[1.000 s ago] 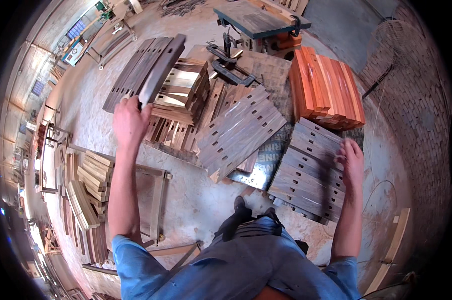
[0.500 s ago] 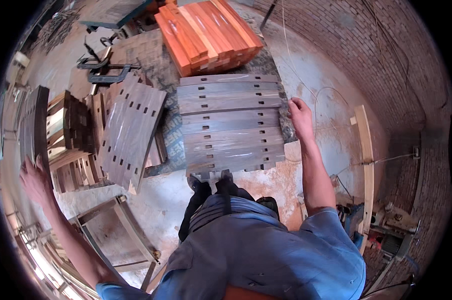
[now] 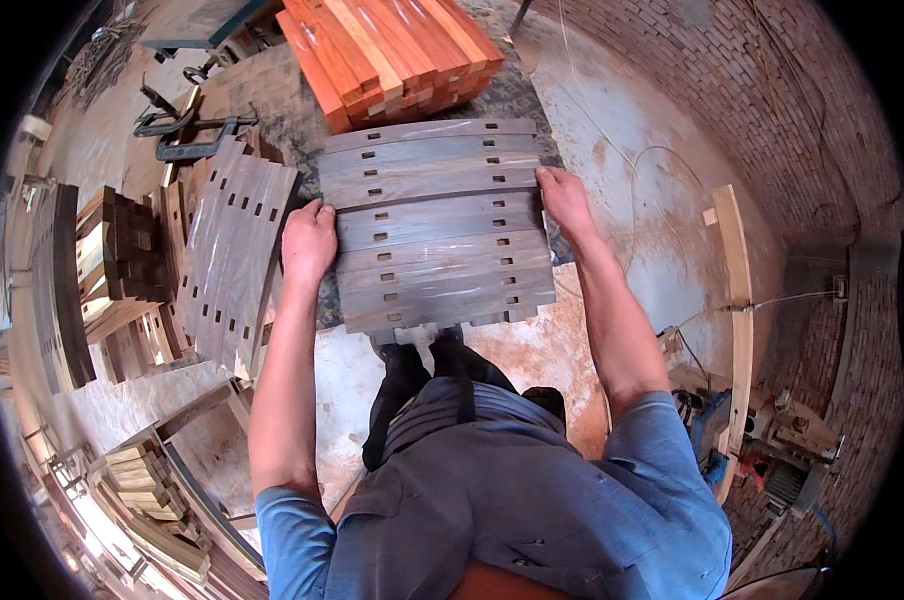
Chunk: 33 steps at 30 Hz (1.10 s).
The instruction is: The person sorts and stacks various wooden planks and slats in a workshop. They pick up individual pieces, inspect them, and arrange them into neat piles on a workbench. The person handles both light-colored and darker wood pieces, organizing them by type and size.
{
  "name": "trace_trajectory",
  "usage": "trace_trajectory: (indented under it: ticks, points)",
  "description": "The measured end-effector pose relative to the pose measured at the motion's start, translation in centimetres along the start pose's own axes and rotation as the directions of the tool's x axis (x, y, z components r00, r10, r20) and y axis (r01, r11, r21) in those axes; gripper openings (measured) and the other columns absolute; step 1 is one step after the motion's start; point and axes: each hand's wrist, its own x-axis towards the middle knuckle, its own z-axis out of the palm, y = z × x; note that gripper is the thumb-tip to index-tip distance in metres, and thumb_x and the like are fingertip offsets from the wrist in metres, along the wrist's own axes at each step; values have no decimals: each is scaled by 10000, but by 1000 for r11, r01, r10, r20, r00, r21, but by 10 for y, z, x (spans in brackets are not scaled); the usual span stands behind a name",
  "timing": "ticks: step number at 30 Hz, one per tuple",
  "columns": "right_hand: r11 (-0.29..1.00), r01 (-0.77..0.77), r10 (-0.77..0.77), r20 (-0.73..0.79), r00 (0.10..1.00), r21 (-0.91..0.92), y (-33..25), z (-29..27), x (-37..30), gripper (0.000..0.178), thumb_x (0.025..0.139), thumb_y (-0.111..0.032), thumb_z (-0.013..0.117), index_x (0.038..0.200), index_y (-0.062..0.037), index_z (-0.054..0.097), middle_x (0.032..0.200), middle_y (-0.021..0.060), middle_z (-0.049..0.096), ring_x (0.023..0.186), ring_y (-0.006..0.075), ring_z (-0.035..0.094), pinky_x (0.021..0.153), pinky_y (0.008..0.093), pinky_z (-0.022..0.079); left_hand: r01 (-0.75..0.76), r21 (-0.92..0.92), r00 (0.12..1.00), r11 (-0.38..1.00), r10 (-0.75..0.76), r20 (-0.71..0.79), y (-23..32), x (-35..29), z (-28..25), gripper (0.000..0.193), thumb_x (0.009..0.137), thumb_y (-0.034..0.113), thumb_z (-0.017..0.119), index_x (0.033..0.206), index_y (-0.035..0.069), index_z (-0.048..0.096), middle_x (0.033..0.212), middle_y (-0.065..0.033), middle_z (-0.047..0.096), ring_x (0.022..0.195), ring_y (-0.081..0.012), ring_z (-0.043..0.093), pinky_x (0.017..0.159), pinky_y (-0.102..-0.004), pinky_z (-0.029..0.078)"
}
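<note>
In front of me a row of grey-brown wooden slats (image 3: 437,215) lies edge to edge, each with a small rectangular slot near either end. My left hand (image 3: 310,243) is at the left ends of the middle slats, its fingers curled in against the wood. At the right ends, my right hand (image 3: 565,198) pinches a slat between thumb and fingers. A dark line runs across the row between the hands. Which slat each hand grips is partly hidden by the fingers. To the left leans another group of slotted slats (image 3: 234,250).
A stack of orange-red boards (image 3: 392,60) stands beyond the row. Black clamps (image 3: 197,135) lie at the far left of the table. More dark slats (image 3: 57,290) and wood stacks (image 3: 122,250) are on the left. A pale upright post (image 3: 737,330) and brick wall (image 3: 772,110) are right.
My left hand has come from the dark slats at far left to the row's left ends. My right hand has moved in onto the right ends. The view has shifted slightly.
</note>
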Motion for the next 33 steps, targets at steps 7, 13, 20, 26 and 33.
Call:
trace_trajectory:
  ticks: [7,13,20,26,33]
  points:
    - [939,309,-331,-155,931,-152,14,-2,-9,341,950,-242,482,1050,33,658,966,268,645,827,420,621,779,443,502,68,-241,994,968,-87,-70,22,-26,-5,322,928,230,534,1165,55,663,1060,-213,673,1023,-327,640,917,-352,468]
    - [801,-87,124,-23,992,593,-20,-7,-50,372,989,-203,491,1249,49,574,906,100,646,739,139,609,643,262,519,134,-598,974,790,-218,-70,38,-71,-28,303,912,99,601,1199,12,639,1101,-89,683,1009,-141,610,916,-277,459]
    - [509,-155,89,127,988,847,-36,-4,-48,398,993,-106,461,1361,44,440,1124,121,615,846,154,616,732,297,554,35,-750,964,660,-220,-148,27,-102,-35,347,885,-19,603,1232,-8,589,1065,-65,652,966,-115,591,884,-268,478]
    - [355,-157,1,168,986,922,-59,6,-51,388,995,-91,447,1357,46,419,1149,137,604,926,182,620,767,334,563,-27,-801,944,598,-249,-218,12,-120,-41,410,877,-49,600,1282,-9,548,987,-33,613,895,-99,563,826,-245,486]
    - [349,-248,-129,309,942,904,-67,21,-52,430,992,-129,476,1385,27,391,1195,134,591,966,232,627,790,390,569,68,-874,944,481,-313,-99,-6,-145,-61,452,899,-16,594,1342,44,523,984,-24,591,841,-96,555,792,-244,494]
